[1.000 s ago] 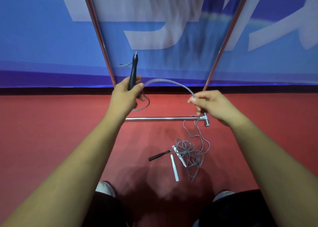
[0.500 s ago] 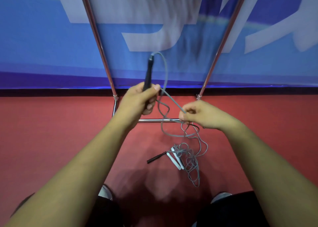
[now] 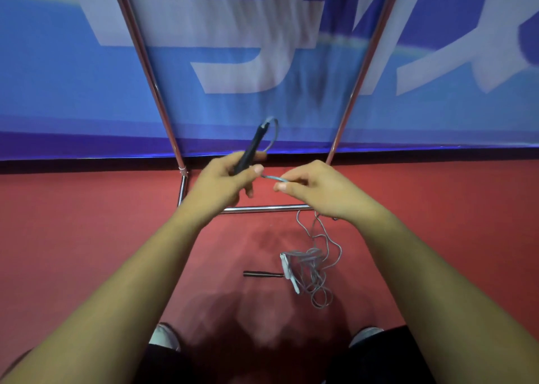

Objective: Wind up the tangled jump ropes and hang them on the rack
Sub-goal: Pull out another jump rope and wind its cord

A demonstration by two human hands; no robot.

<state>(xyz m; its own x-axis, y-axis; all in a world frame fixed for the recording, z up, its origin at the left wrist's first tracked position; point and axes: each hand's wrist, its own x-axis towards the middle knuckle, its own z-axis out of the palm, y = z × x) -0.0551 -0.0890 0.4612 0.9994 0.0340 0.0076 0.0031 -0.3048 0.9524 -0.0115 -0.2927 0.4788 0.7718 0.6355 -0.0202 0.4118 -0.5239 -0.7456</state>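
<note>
While the left hand point(image 3: 224, 185) holds a black handle point(image 3: 250, 150) with its fingers point(image 3: 257, 169) curled round the lower part, the handle points up and away, tilted to the right, in front of the blue banner point(image 3: 58, 92). A grey rope point(image 3: 274, 133) leaves the top of this handle, arcs down behind the hand and reappears as a short span between the two hands. The right hand point(image 3: 320, 192) pinches that span between thumb and forefinger, its fingers point(image 3: 281, 186) bent; the two hands lie just beside each other. Below the right hand the rope drops to the red floor point(image 3: 87, 238) and runs into a tangled heap point(image 3: 316, 270). White handles point(image 3: 288, 271) lie at the left edge of the heap, and a second black handle point(image 3: 262, 274) lies flat just to their left. The chrome rack point(image 3: 151, 80) stands beyond the hands, its two uprights rising before the banner and its base bar resting on the floor beneath the hands. Two shoes point(image 3: 164, 335) show at the lower edge.
</note>
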